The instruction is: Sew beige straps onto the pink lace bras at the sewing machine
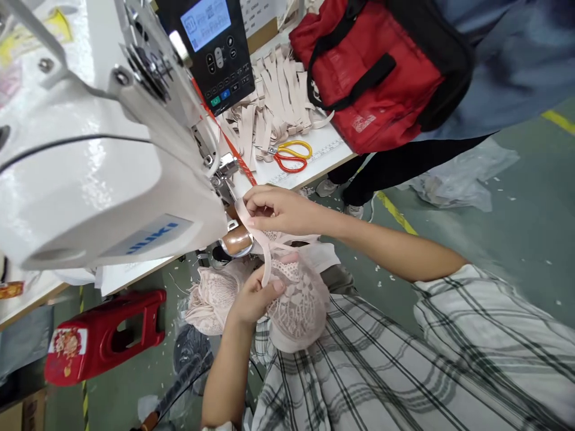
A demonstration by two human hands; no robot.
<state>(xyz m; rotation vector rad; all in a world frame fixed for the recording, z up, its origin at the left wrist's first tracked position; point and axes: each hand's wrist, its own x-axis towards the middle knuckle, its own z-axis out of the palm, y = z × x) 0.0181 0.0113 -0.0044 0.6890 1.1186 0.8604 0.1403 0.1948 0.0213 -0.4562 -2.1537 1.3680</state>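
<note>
A pale pink lace bra [299, 305] hangs in front of the sewing machine, its moulded cup towards my plaid shirt. My left hand [254, 299] is closed on the bra, its thumb pressing at the cup's edge beside the lower end of the strap [266, 257]. Higher up, my right hand [281, 209] pinches the same strap with bent fingers. The strap's upper end lies close to the presser foot area of the white sewing machine [90, 197]; whether it sits under the foot is hidden. More pale lace pieces [215, 293] hang below the machine's arm.
Scissors [291, 157] with red and yellow handles lie on the table beside a heap of beige straps [278, 90]. A control panel [215, 54] stands behind. A red bag [372, 72] is near another person [507, 66]. A red plastic stool [108, 338] is on the floor.
</note>
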